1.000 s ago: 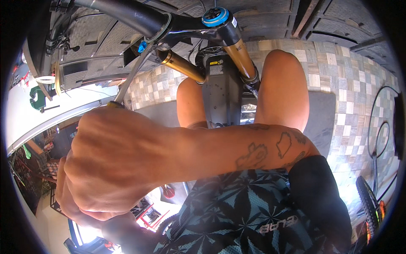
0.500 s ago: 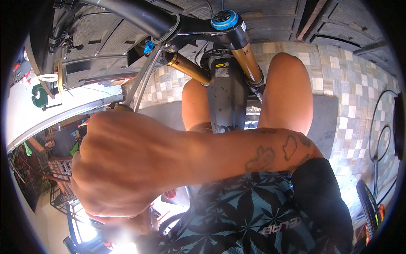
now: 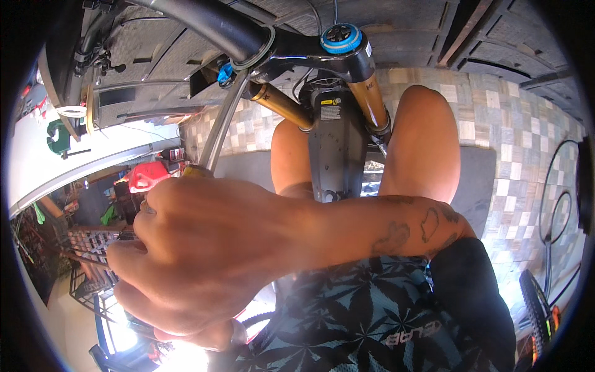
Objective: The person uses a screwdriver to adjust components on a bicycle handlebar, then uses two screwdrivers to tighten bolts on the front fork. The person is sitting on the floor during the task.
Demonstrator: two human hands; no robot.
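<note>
My right hand [image 3: 198,248] reaches across from the right, its fist wrapped round the handle of a long, silver-shafted tool, perhaps a screwdriver [image 3: 224,124]. The shaft slants up to the ring [image 3: 266,46] at the base of a black steerer tube [image 3: 211,25], and its tip appears to touch there. This tube belongs to a bicycle suspension fork [image 3: 338,136] with gold upper legs, a blue top knob [image 3: 341,38] and dark lowers, which stands between my knees. Below my right fist a patch of skin [image 3: 214,338], seemingly my left hand, shows in glare; its fingers are hidden.
At the left, a white bench [image 3: 37,167] carries a green clamp [image 3: 59,137]. Near it are a red container [image 3: 149,175] and a wire rack [image 3: 93,245]. Dark panels [image 3: 396,37] line the far side. A bicycle wheel [image 3: 538,304] stands at lower right on checkered flooring [image 3: 514,180].
The fork has shifted slightly right and down in view. My right fist and the tool have moved a little the same way, uncovering the red container beside the fist.
</note>
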